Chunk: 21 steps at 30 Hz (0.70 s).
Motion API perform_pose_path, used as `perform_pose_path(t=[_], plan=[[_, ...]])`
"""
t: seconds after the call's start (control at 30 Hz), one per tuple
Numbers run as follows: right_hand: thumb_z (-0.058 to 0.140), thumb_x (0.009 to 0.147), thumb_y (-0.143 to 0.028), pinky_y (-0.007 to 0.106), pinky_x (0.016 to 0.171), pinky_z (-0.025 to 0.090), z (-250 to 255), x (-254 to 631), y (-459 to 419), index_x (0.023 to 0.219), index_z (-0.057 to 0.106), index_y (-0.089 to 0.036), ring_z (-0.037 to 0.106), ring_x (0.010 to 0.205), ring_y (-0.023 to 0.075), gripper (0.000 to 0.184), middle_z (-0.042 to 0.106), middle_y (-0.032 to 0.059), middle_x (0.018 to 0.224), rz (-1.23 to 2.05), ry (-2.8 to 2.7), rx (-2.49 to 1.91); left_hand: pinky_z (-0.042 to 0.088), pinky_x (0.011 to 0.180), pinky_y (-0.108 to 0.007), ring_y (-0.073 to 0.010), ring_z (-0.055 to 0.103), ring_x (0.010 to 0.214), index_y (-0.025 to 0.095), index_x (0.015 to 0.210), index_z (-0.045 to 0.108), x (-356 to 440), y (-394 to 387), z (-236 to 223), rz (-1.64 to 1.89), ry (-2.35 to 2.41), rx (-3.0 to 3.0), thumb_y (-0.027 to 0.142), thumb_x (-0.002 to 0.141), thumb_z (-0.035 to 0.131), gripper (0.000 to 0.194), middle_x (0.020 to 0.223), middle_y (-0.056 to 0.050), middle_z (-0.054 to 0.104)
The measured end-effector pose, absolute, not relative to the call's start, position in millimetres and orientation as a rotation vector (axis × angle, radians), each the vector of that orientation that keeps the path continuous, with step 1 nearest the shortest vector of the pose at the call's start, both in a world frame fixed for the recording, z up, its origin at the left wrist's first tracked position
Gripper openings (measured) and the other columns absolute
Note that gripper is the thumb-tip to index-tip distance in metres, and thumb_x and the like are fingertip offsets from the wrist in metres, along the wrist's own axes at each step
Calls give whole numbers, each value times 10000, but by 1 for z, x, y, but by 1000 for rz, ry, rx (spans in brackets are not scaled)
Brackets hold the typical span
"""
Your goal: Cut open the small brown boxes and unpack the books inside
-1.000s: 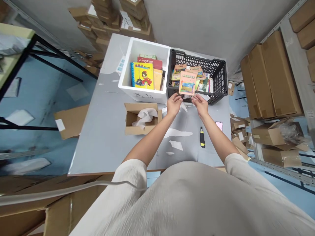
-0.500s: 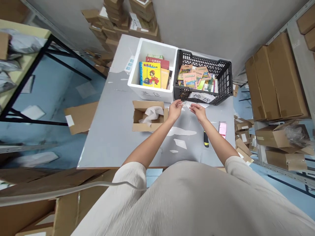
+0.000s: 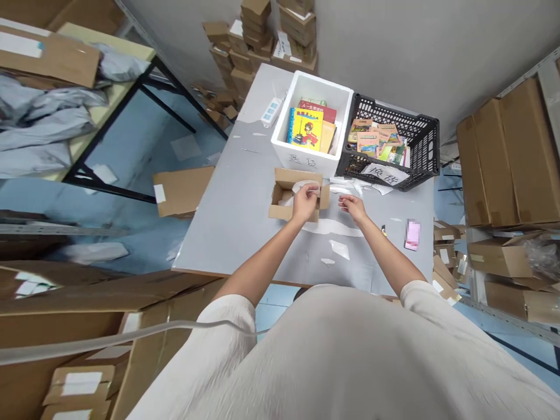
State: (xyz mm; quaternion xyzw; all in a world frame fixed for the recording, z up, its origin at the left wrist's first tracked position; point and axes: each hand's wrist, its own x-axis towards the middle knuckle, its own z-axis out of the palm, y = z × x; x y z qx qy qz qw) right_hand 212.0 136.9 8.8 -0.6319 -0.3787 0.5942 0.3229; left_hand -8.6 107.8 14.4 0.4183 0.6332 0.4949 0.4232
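A: Left hand [image 3: 305,202] status?

B: Over the small open cardboard box [image 3: 294,195], fingers curled on its near right edge. White packing paper [image 3: 301,188] sits inside the box right at the fingertips. Looks like a pinch on the paper or the box flap, can't tell which.

A: Right hand [image 3: 353,207]?

B: At 3 o'clock from the left hand, well apart from the box, low over the grey table [image 3: 236,204]. Fingers loosely curled, thumb toward index. Whether anything is in it, can't tell, too small.

A: Where's the box on the table?

B: Mid-table, flaps up. Just beyond it at 12 o'clock is a white foam bin [image 3: 311,127] with books standing in it, a yellow cover [image 3: 305,129] facing up. Handwritten marks on the bin's near wall.

A: And next to the bin?

B: Black plastic crate [image 3: 391,146], touching the bin's right side, roughly 1 o'clock from the right hand. Thin colourful booklets inside, white label [image 3: 385,173] on its near wall.

A: Loose stuff?

B: White paper scraps [image 3: 340,249] on the table near the forearms. Pink phone [image 3: 413,233] at 3 o'clock from the right hand. A utility knife [image 3: 384,231] shows between that wrist and the phone, mostly hidden by the arm.
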Motion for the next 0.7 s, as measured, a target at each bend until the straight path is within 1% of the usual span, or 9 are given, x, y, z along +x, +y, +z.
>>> perform_pose_path(t=[0.1, 0.2, 0.27, 0.33, 0.43, 0.5, 0.6, 0.67, 0.7], plan=[[761, 879, -200, 348, 850, 679, 2, 196, 130, 983, 789, -219, 810, 884, 179, 109, 851, 64, 1060, 1590, -983, -1712, 576, 1125, -462, -307, 741, 1139, 235, 1095, 794, -40, 92, 16, 1189, 1674, 1232, 214, 903, 654, 239, 1220, -115, 795], [719, 861, -216, 398, 922, 680, -8, 181, 127, 1030, 812, -217, 797, 926, 188, 193, 853, 62, 1106, 1602, -1043, -1700, 423, 1292, -590, -398, 603, 1443, 262, 1123, 812, -66, 76, 15, 1049, 1770, 1507, 223, 883, 691, 272, 1423, -155, 731], [697, 855, -254, 470, 1040, 662, -14, 172, 127, 1109, 840, -231, 788, 1069, 219, 292, 847, 64, 1229, 1559, -1163, -1660, 306, 1346, -680, -449, 441, 1613, 274, 1209, 816, -78, 67, 14, 895, 1829, 1628, 249, 884, 712, 342, 1628, -168, 621], [685, 857, -289, 533, 1209, 573, -20, 165, 128, 1195, 864, -253, 727, 1311, 266, 384, 796, 69, 1426, 1485, -1348, -1621, 246, 1364, -719, -468, 306, 1705, 281, 1345, 792, -86, 61, 14, 704, 1891, 1671, 304, 916, 697, 439, 1790, -154, 471], [697, 878, -346, 528, 1398, 353, -29, 156, 130, 1300, 876, -265, 498, 1632, 320, 466, 652, 73, 1661, 1414, -1598, -1626, 220, 1390, -697, -446, 188, 1770, 288, 1525, 706, -97, 57, 13, 444, 1949, 1662, 401, 988, 634, 553, 1902, -124, 295], [716, 893, -408, 524, 1439, 266, -35, 151, 130, 1357, 867, -270, 389, 1711, 347, 507, 593, 74, 1720, 1413, -1666, -1671, 215, 1398, -688, -442, 147, 1788, 283, 1582, 657, -105, 56, 12, 337, 1945, 1641, 473, 1004, 637, 608, 1928, -134, 218], [735, 906, -491, 541, 1451, 233, -44, 146, 129, 1416, 848, -271, 352, 1731, 381, 567, 568, 86, 1739, 1428, -1698, -1703, 231, 1390, -710, -498, 112, 1787, 279, 1617, 605, -120, 55, 7, 214, 1870, 1637, 613, 894, 807, 822, 1947, -167, 116], [730, 921, -516, 539, 1453, 228, -49, 145, 128, 1430, 842, -259, 352, 1730, 387, 582, 572, 100, 1737, 1423, -1715, -1699, 261, 1379, -723, -543, 132, 1773, 284, 1623, 587, -129, 53, 1, 144, 1809, 1657, 632, 761, 940, 994, 1949, -176, 87], [723, 931, -523, 538, 1453, 225, -50, 144, 128, 1429, 843, -256, 358, 1728, 385, 578, 579, 103, 1731, 1416, -1719, -1696, 286, 1374, -719, -553, 168, 1762, 289, 1620, 585, -133, 53, -2, 128, 1787, 1667, 615, 727, 973, 1027, 1949, -173, 92]])
